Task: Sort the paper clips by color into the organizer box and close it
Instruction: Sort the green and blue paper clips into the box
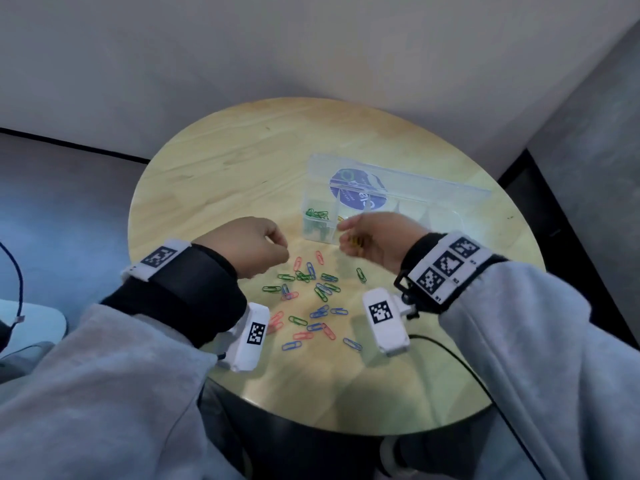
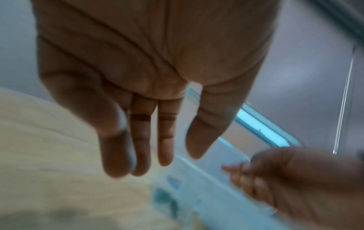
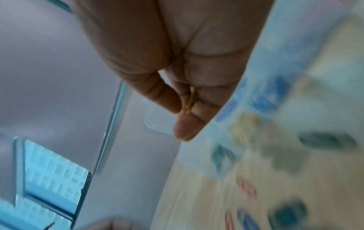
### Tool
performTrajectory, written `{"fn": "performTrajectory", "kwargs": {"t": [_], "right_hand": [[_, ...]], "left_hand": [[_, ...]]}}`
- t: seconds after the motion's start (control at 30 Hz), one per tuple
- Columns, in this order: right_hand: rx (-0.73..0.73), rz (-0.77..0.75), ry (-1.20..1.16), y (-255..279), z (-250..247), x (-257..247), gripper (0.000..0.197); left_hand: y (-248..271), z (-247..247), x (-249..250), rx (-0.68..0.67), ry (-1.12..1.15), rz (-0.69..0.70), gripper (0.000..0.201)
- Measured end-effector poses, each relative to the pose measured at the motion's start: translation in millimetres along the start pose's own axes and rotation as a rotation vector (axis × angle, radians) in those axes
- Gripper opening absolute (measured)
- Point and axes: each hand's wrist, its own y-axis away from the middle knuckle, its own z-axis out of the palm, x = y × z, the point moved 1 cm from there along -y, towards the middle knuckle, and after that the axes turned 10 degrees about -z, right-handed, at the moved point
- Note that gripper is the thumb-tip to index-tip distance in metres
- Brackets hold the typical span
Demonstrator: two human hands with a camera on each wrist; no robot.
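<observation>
- A round wooden table (image 1: 214,174) stands in a corner by pale walls, and everything lies on it.
- Loose paper clips (image 1: 313,299) are scattered near the table's front edge, between the two wrists. I'd judge them light, stiff, springy wire, slippery and prone to tangling, so best pinched singly across the loops.
- Loose count, roughly: about nine green, nine blue, seven red. Overlaps make this uncertain.
- The clear organizer box (image 1: 320,221) sits toward the table's right side, its lid (image 1: 408,188) open behind. One compartment holds several green clips (image 1: 317,213); the exact number is unclear.
- The right hand (image 1: 375,242) hovers at the box's front wall, fingers pinching yellow clips (image 3: 191,101); I cannot tell how many.
- The left hand (image 1: 251,249) hangs apart, fingers relaxed and empty in the wrist view.
</observation>
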Motion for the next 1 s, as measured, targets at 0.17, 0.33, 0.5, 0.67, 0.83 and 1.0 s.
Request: {"fn": "performTrajectory", "kwargs": {"t": [0.17,0.33,0.5,0.67,0.83,1.0], "right_hand": [[0.199,-0.187,0.641,-38.8,-26.3,-30.1,0.023],[0.073,-0.170,1.072,-46.2,-20.4,-29.2,0.042],[0.079,-0.252,0.947,-32.4,-17.7,-19.1,0.037],[0.014,-0.425,0.954,6.4,-6.7,-6.5,0.008],[-0.436,-0.164,1.302,30.1,3.5,33.3,0.014],[-0.510,-0.089,1.384,35.2,17.0,54.9,0.018]], "left_hand": [[-0.2,9.4,-6.5,0.065,-0.387,-0.049,0.008],[-5.1,24.6,-2.9,0.032,-0.438,0.003,0.015],[-7.6,39.2,-0.4,0.025,-0.483,0.025,0.023],[-11.3,46.8,1.7,-0.010,-0.557,0.061,0.020],[-11.9,47.6,2.9,-0.038,-0.620,0.032,0.004],[-11.7,49.7,-1.3,-0.054,-0.607,-0.012,0.011]]}}
